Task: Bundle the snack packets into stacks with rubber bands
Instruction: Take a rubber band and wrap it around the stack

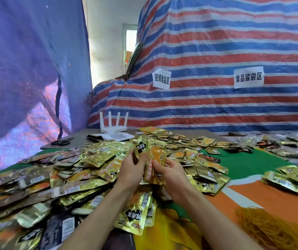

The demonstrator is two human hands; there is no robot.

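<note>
Both hands are raised over the table (243, 164), in front of the white router (113, 124) and closer to the person. The right hand (171, 175) pinches the lower part of an upright gold-and-orange snack packet (156, 158) between thumb and curled fingers. The left hand (132, 170) has its fingers curled round a second packet with a black label (140, 148), which stands pressed against the left side of the first. Whether more packets sit behind these two cannot be told.

A deep loose pile of packets (54, 179) spreads in front of the router and to its left, and a thinner scatter runs off to the router's right. A heap of orange rubber bands (270, 230) lies well in front of the router and to the right, at the near table edge. Black scissors (61, 141) lie just left of the router, and a printed sheet (120, 136) lies just in front of it. Behind the router hangs a striped tarp (216, 51) bearing two paper signs (161, 78).
</note>
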